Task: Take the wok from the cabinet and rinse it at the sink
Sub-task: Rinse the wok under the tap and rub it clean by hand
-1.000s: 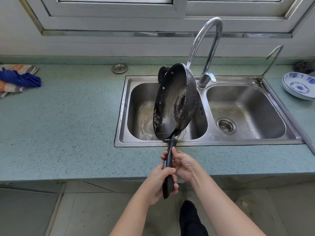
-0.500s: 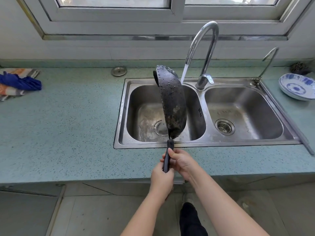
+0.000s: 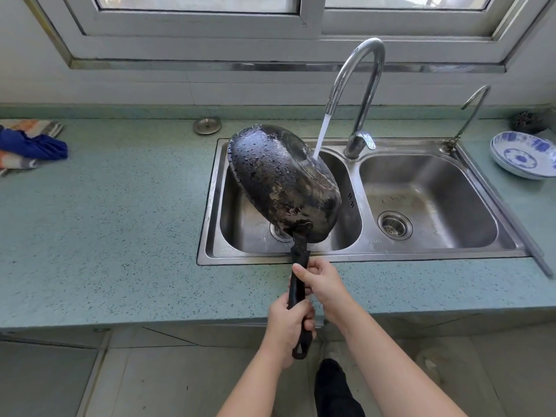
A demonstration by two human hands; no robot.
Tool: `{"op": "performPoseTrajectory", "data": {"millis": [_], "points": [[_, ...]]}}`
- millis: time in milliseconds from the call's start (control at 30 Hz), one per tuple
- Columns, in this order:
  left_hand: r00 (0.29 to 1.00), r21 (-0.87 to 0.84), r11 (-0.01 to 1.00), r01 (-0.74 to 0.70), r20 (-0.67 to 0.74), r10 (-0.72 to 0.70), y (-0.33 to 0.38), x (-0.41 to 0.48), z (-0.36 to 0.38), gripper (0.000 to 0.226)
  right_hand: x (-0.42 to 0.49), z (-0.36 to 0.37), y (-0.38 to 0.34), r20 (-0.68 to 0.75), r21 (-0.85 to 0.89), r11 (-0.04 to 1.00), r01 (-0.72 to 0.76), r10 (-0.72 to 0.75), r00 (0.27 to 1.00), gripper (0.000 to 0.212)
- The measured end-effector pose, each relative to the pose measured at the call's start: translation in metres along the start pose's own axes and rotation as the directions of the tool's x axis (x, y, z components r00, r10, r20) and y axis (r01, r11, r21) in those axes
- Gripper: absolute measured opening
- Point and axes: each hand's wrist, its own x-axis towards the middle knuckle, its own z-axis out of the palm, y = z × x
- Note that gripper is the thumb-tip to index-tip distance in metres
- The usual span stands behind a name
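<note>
A black, scorched wok [image 3: 282,182] hangs over the left basin of the steel double sink [image 3: 358,257], turned bottom up and beaded with water. Water runs from the tall curved tap [image 3: 358,85] onto its upper right side. Its long black handle [image 3: 298,284] points toward me. My right hand [image 3: 323,282] grips the handle near the sink's front edge. My left hand [image 3: 287,329] grips it lower down, close to the handle's end. The wok's inside faces down and is hidden.
A small second tap [image 3: 469,112] stands at the sink's back right corner. A blue-and-white bowl [image 3: 523,155] sits on the counter at the right, cloths [image 3: 30,145] at the far left, a metal sink plug [image 3: 207,125] behind the left basin. A window spans the back wall.
The wok has rolled from showing its inside, through edge-on, to bottom up under the running water. Both hands stayed on the handle.
</note>
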Motion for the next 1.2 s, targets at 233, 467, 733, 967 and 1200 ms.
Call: {"op": "performPoseTrajectory", "data": {"millis": [233, 467, 733, 967, 1200], "points": [[0.998, -0.056, 0.998, 0.002, 0.056, 0.001, 0.001, -0.001, 0.006, 0.02, -0.004, -0.005, -0.005, -0.005, -0.025, 0.998, 0.062, -0.062, 0.998, 0.012], [0.995, -0.064, 0.998, 0.008, 0.095, -0.002, 0.004, 0.0, 0.009, 0.02, -0.002, -0.009, -0.005, -0.005, -0.001, 0.994, 0.113, -0.113, 0.994, 0.012], [0.992, -0.056, 0.997, 0.047, 0.122, -0.04, 0.012, 0.012, 0.009, 0.019, 0.01, -0.012, -0.008, -0.054, -0.076, 0.991, 0.114, -0.119, 0.991, 0.016], [0.977, -0.091, 0.989, 0.118, 0.188, -0.099, 0.019, 0.031, 0.002, 0.014, 0.033, -0.009, -0.016, -0.117, -0.259, 0.965, 0.046, -0.078, 0.99, 0.026], [0.998, 0.062, 0.997, 0.042, 0.048, -0.045, 0.02, 0.033, 0.002, 0.004, 0.041, -0.001, -0.026, -0.161, -0.415, 0.91, 0.001, -0.075, 0.984, 0.029]]}}
